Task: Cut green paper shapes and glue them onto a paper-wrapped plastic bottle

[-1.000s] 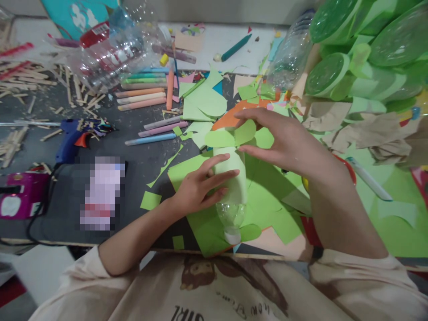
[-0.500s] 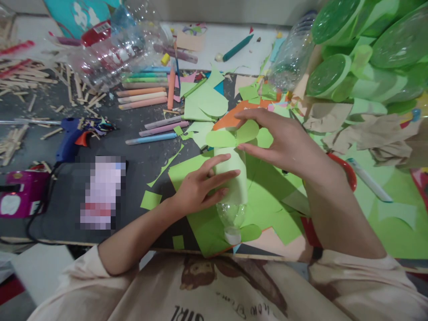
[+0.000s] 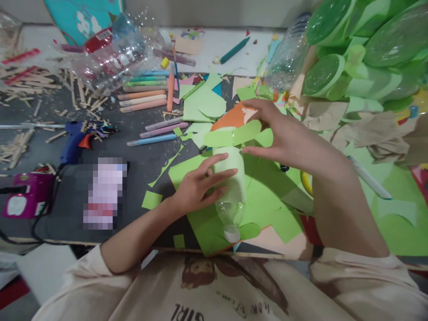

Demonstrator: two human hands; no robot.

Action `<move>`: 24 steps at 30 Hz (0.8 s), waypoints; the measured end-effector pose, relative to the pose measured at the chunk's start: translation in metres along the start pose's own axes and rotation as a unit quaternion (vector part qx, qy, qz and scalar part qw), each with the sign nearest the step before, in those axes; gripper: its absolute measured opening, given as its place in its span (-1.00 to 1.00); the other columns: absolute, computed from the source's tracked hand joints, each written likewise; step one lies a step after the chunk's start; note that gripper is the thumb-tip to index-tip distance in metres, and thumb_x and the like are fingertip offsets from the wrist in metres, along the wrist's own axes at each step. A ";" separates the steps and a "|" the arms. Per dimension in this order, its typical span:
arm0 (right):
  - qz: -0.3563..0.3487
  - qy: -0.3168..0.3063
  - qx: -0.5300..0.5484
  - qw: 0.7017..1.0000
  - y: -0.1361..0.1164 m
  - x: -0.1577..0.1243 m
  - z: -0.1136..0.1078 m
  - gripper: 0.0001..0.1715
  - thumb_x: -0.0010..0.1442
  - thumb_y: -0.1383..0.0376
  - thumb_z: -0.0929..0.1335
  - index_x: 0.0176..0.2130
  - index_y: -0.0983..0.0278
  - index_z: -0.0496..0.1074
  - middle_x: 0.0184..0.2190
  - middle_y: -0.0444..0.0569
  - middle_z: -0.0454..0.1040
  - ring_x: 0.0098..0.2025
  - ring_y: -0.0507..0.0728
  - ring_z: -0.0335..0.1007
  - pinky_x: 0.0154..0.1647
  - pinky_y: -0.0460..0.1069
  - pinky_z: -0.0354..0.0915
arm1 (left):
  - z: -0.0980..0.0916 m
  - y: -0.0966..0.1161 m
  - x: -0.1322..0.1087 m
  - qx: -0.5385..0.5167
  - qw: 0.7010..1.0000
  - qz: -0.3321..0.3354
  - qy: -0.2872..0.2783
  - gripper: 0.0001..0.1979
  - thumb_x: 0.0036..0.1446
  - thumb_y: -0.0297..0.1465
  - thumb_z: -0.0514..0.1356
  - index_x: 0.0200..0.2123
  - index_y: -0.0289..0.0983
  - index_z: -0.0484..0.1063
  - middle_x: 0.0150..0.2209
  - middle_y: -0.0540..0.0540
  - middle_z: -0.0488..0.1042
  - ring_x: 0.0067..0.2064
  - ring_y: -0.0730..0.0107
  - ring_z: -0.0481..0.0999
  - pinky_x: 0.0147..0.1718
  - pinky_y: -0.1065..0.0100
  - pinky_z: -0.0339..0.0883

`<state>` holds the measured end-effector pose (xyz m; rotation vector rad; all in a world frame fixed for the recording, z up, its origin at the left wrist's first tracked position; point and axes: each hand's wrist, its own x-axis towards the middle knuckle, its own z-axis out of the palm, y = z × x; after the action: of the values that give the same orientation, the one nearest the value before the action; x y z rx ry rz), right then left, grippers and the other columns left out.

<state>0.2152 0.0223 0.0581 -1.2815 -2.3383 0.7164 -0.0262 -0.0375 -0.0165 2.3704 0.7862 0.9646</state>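
A clear plastic bottle (image 3: 230, 214) wrapped in pale green paper lies on the table, its white cap (image 3: 232, 234) towards me. My left hand (image 3: 202, 185) holds it from the left, fingers spread over the paper wrap. Across the bottle's far end sits a light green paper piece (image 3: 222, 138) with rounded ends. My right hand (image 3: 279, 133) is open around the right end of that piece, thumb and fingers apart. Whether a fingertip touches it I cannot tell. Another rounded green piece (image 3: 250, 231) shows beside the cap.
Green sheets (image 3: 267, 191) lie under the bottle. To the left are markers (image 3: 143, 97), a blue glue gun (image 3: 72, 140), a phone (image 3: 105, 191) and a purple box (image 3: 28, 194). Green-papered bottles (image 3: 371, 80) are stacked at the back right, near crumpled brown paper (image 3: 374, 133).
My right hand's fingers and thumb have spread apart and drawn back from the green piece. The piece's right end now tilts upward. My left hand stays on the bottle.
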 end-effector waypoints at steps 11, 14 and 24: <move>-0.028 0.007 0.024 0.999 -0.012 0.002 0.002 -0.35 0.29 0.21 0.32 0.31 0.13 0.17 -0.11 -0.02 0.63 -0.10 0.22 0.59 -0.12 0.11 0.50 | -0.002 -0.003 -0.005 0.002 0.998 -0.049 -0.048 -0.48 0.33 -0.36 0.06 0.31 0.09 0.18 0.31 -0.17 0.27 -0.34 0.45 0.50 -0.23 0.30 0.47; -0.030 0.009 0.010 0.999 -0.012 0.001 0.001 -0.39 0.30 0.20 0.31 0.30 0.13 0.20 -0.09 0.00 0.63 -0.11 0.22 0.59 -0.13 0.11 0.50 | -0.002 -0.003 -0.005 0.004 0.998 -0.045 -0.045 -0.52 0.33 -0.37 0.06 0.28 0.05 0.23 0.30 -0.20 0.28 -0.37 0.50 0.49 -0.25 0.32 0.47; -0.031 0.014 0.013 0.999 -0.012 0.000 0.002 -0.38 0.25 0.31 0.31 0.28 0.10 0.24 -0.16 -0.07 0.64 -0.15 0.19 0.59 -0.16 0.08 0.49 | -0.002 -0.001 -0.003 -0.008 0.999 -0.030 -0.033 -0.48 0.33 -0.40 0.07 0.31 0.05 0.18 0.30 -0.20 0.26 -0.34 0.47 0.49 -0.22 0.32 0.46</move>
<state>0.2060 0.0167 0.0637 -1.1953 -2.3278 0.7016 -0.0293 -0.0384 -0.0167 2.3389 0.8174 0.8612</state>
